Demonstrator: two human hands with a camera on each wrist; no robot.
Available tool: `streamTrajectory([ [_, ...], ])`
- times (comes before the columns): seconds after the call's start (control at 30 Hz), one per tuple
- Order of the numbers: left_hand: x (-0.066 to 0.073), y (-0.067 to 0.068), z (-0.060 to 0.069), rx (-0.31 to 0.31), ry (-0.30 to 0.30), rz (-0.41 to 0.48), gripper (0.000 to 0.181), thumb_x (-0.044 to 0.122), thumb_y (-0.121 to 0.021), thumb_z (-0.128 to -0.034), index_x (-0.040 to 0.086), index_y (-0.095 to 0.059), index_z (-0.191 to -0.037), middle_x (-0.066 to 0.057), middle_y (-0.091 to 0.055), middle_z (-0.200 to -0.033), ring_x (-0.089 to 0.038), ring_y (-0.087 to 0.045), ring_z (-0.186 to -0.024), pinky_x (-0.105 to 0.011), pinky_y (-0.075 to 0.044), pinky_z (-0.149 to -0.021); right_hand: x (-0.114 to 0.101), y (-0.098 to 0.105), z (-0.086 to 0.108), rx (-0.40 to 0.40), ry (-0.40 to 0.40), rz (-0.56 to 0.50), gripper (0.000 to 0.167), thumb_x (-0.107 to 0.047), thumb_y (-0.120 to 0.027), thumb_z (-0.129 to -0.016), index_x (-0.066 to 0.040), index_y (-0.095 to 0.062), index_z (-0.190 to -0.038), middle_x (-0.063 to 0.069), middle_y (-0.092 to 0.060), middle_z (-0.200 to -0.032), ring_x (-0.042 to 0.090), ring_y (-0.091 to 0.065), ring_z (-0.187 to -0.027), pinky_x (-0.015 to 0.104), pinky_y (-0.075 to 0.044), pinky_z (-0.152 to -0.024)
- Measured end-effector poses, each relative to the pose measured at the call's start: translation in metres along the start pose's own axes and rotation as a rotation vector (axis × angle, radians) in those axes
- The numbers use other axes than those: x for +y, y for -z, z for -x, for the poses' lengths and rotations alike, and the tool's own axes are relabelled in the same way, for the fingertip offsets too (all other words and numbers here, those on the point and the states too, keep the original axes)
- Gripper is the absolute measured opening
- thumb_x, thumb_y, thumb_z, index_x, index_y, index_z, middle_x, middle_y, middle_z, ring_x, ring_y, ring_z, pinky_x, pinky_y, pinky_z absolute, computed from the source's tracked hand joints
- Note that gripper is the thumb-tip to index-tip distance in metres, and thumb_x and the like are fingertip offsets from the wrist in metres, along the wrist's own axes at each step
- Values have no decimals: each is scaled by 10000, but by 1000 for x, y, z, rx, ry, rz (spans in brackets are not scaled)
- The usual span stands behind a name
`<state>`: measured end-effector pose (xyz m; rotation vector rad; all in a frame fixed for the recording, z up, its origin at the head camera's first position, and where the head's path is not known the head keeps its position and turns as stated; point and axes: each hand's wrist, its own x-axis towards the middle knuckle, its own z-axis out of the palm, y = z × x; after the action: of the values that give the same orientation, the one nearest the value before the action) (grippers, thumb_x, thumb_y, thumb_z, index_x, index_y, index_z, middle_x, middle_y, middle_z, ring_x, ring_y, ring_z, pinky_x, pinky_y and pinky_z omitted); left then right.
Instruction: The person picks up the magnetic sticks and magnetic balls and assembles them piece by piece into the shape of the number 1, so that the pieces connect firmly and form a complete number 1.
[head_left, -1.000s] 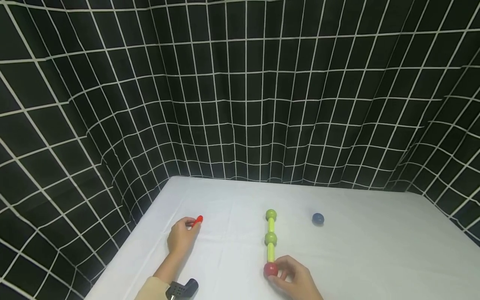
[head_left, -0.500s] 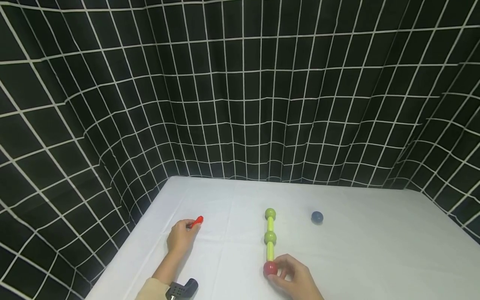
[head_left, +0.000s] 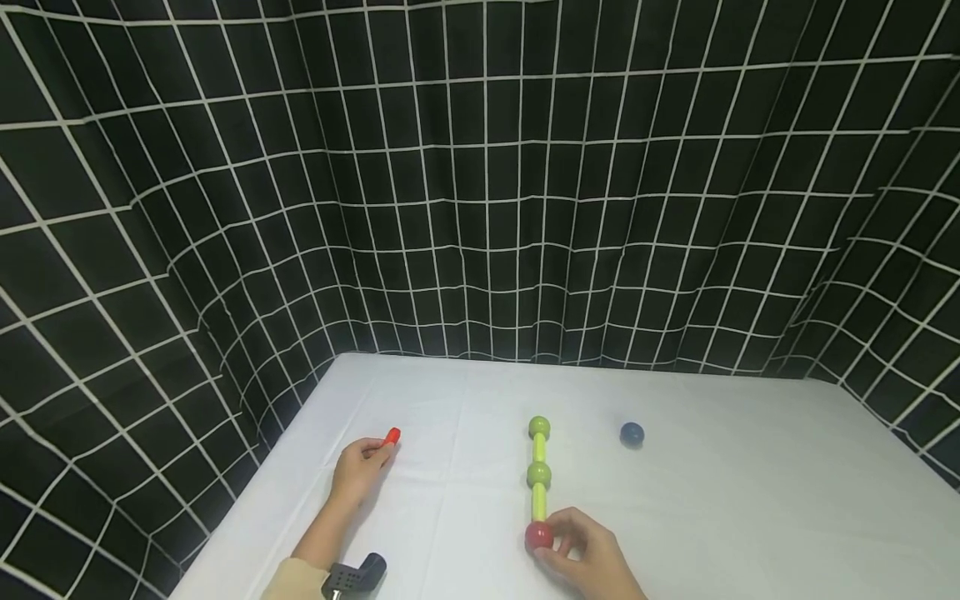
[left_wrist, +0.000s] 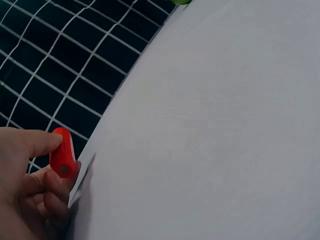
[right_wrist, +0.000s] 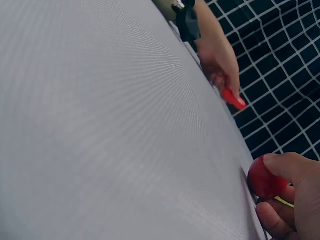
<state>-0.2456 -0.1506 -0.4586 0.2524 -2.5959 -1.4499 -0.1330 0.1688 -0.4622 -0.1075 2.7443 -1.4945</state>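
Observation:
Between thumb and fingers, my left hand (head_left: 358, 473) pinches a short red rod (left_wrist: 63, 154) with a dark round spot at its end. My right hand (head_left: 588, 554) holds a red ball (head_left: 538, 536) at the near end of a straight chain on the table. That chain runs away from me: a yellow-green rod (head_left: 539, 502), a green ball (head_left: 538, 474), a second yellow-green rod (head_left: 539, 447), then another green ball (head_left: 538, 427) at the far end. In the right wrist view, thumb and fingers grip the red ball from the side.
A dark blue ball (head_left: 632, 434) lies alone to the right of the chain. White cloth covers the table (head_left: 735, 467). Black curtains (head_left: 480, 208) with a white grid stand behind and on both sides. A dark wrist camera (head_left: 354, 575) sits on my left wrist.
My left hand has shifted slightly left and turned the red rod, so it points more away from me. The right hand stays on the red ball.

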Motion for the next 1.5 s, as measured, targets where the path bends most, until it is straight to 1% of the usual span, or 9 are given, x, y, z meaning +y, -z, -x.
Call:
streamTrajectory([
  [0.07,0,1,-1,-19,31,82,328,201,-593,-897,-82,-606,-1062,-146,-651,-855,-168,-551,-720,-235,-424,-607,1,0,0,3,-9,7,357,-240,-780,-716,-112,-622,-1009,-42,-596,-796,15,-470,-638,180,-405,-548],
  [0.13,-1,1,-2,-31,53,124,343,208,-597,-898,-86,-603,-1076,-130,-642,-850,-145,-516,-699,-225,-415,-595,0,0,0,5,-16,9,360,-249,-780,-715,-114,-622,-1009,-43,-594,-792,18,-470,-637,181,-405,-549],
  [0.37,-4,1,5,-56,89,155,388,263,-602,-898,-58,-596,-1116,-113,-636,-883,-145,-496,-701,-234,-429,-595,-2,0,2,-6,25,-29,362,-239,-779,-717,-93,-622,-1009,-25,-609,-820,2,-471,-645,175,-410,-563],
  [0.53,-6,1,10,-55,68,164,368,273,-622,-886,-25,-611,-1101,-91,-648,-882,-125,-491,-676,-212,-425,-565,-3,-2,1,0,11,-12,364,-262,-779,-713,-109,-622,-1004,-38,-599,-802,6,-475,-644,176,-413,-565],
  [0.67,-7,0,15,-88,50,184,354,258,-643,-871,-19,-614,-1089,-63,-626,-841,-109,-465,-620,-202,-396,-516,-4,-2,0,4,3,-4,350,-255,-778,-715,-115,-623,-996,-41,-593,-791,13,-477,-644,176,-414,-565],
  [0.87,-6,-5,26,-144,41,202,369,286,-664,-853,-3,-621,-1079,-45,-617,-833,-106,-461,-596,-204,-388,-496,-1,-2,0,6,-8,2,359,-265,-781,-712,-122,-625,-1001,-41,-595,-796,18,-477,-650,177,-412,-565],
  [1.17,-3,-10,48,-177,51,203,379,294,-671,-846,4,-614,-1083,-39,-632,-847,-98,-446,-555,-204,-377,-467,1,1,0,8,-18,6,352,-263,-780,-715,-125,-627,-1000,-42,-597,-794,24,-476,-648,178,-412,-560],
  [1.37,1,-14,62,-223,9,243,358,254,-686,-835,-5,-611,-1070,-49,-627,-867,-59,-422,-512,-180,-360,-451,1,3,-1,16,-27,5,339,-235,-777,-719,-122,-628,-1002,-40,-605,-805,30,-475,-641,179,-413,-549],
  [1.5,4,-17,68,-214,-15,254,339,226,-689,-834,-18,-616,-1058,-55,-627,-864,-41,-418,-494,-168,-353,-444,0,4,-5,8,0,-15,332,-218,-771,-724,-106,-625,-1001,-26,-627,-849,32,-487,-629,181,-426,-553],
])
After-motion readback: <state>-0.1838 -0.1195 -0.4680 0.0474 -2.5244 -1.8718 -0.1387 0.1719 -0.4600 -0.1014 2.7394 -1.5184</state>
